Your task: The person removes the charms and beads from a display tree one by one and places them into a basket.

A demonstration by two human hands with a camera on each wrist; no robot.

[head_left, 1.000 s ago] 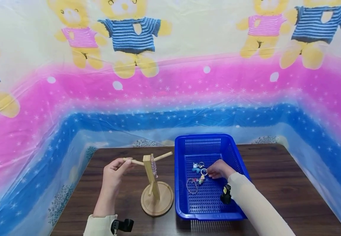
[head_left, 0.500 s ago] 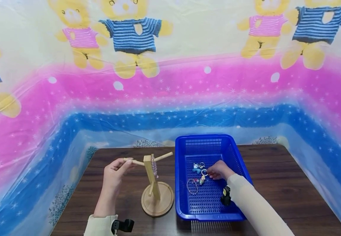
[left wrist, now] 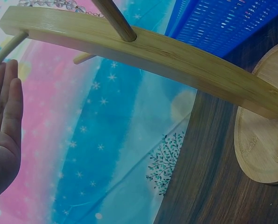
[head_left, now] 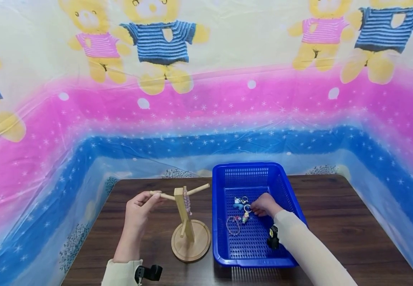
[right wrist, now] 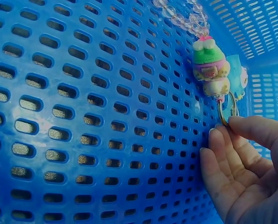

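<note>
Toward the bench's far edge, inside the basket, the right grip pinches the keychain by its ring, fingertips nearly together; best lift clear of that bracelet, while the left grip steadily pinches the stand's peg.

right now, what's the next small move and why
Probably lift the figure keychain straight up from the blue basket: the right hand pinches its metal ring, while the left hand holds a bare peg of the wooden stand.
</note>
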